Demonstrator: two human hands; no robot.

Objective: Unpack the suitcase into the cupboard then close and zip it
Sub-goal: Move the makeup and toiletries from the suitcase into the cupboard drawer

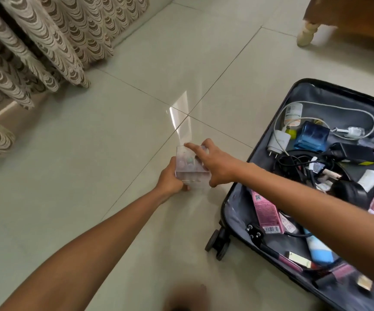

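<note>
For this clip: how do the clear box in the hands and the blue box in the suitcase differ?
The clear box is colourless and see-through, showing small items inside; the blue box is tinted deep blue. The clear box is outside the suitcase, over the floor, held between the left hand and right hand; the blue box lies untouched among cables. Both are small and boxy.

The open suitcase (237, 196) lies on the floor (91, 164) at right, with chargers, cables and cartons in it. Left of it, both hands hold a clear box (189, 169) over the floor. Curtains (35, 52) hang far left.
</note>
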